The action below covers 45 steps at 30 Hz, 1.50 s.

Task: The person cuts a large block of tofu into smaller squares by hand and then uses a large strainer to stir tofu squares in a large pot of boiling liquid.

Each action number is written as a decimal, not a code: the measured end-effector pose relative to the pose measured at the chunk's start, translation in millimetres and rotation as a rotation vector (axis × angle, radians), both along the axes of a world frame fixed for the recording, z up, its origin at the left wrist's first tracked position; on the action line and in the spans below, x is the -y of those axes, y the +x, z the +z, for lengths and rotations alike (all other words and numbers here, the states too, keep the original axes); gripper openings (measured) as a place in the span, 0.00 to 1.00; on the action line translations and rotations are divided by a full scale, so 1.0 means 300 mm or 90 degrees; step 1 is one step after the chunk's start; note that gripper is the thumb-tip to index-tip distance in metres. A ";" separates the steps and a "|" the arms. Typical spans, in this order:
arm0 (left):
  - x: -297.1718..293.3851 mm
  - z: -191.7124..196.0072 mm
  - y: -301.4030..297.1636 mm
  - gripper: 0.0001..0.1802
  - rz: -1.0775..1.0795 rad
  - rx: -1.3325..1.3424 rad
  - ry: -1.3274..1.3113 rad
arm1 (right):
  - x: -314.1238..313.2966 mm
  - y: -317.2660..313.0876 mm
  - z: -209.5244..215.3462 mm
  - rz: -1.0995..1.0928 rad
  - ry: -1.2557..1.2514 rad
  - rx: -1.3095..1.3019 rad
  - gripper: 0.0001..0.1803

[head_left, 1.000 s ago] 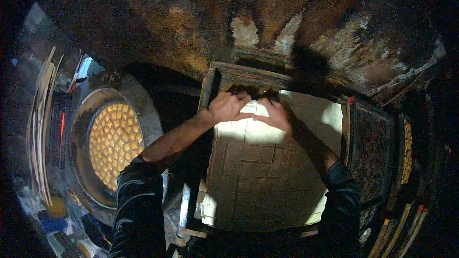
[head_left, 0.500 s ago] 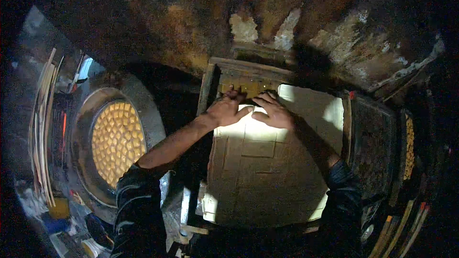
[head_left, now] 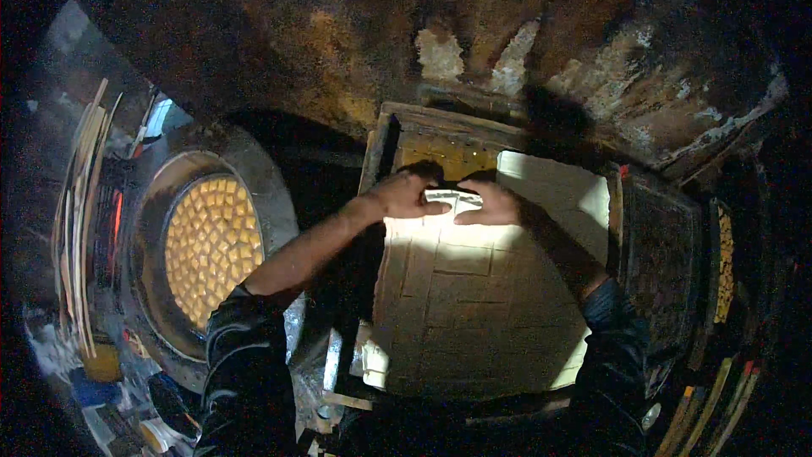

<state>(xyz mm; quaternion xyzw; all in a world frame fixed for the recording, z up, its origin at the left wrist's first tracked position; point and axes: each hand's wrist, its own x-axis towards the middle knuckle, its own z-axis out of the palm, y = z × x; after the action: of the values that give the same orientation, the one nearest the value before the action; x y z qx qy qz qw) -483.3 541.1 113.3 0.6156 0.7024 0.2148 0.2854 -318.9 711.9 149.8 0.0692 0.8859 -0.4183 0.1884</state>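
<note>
A pale, dough-like slab (head_left: 474, 313), scored with straight lines into rectangles, covers most of a wooden-framed tray (head_left: 382, 148). At its far edge, a brightly lit pale piece (head_left: 454, 198) sits between my hands, its front edge slightly raised. My left hand (head_left: 406, 195) grips the piece's left side, fingers curled over the far side and thumb on the near side. Opposite it, my right hand (head_left: 495, 203) closes on the right side in the same way. The thumbs nearly meet. My fingertips are partly hidden behind the piece and in shadow.
On the left, a round pan (head_left: 152, 195) holds many golden cut pieces. Long sticks (head_left: 85, 220) lean beside it. At the right stands a dark framed tray (head_left: 660, 262), with more sticks (head_left: 702, 406) below. A stained wall (head_left: 338, 42) rises behind.
My hands have gone from lying flatter over the slab's far edge to curling round a piece there. Its raised edge now shows between them. The view has shifted slightly.
</note>
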 end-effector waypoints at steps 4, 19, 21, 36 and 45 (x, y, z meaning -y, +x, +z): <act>-0.042 0.015 0.008 0.49 -0.052 0.030 -0.029 | -0.023 0.015 -0.013 -0.031 -0.044 0.068 0.42; 0.103 0.080 0.135 0.36 0.002 -0.253 0.148 | 0.059 0.158 -0.087 0.057 0.349 -0.323 0.45; 0.121 0.056 0.145 0.36 0.006 -0.283 0.217 | 0.093 0.156 -0.055 0.043 0.370 -0.315 0.45; -0.031 0.160 -0.021 0.39 -0.038 0.118 -0.184 | -0.056 -0.002 0.027 0.042 -0.142 -0.045 0.26; 0.077 0.031 0.110 0.43 0.054 -0.064 0.019 | 0.049 0.116 -0.029 0.031 0.232 -0.216 0.34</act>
<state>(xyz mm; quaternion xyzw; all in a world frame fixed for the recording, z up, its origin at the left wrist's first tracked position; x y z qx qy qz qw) -450.3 518.1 122.6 0.5993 0.7381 0.2062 0.2311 -284.1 697.1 141.0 0.0096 0.9670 -0.2527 0.0310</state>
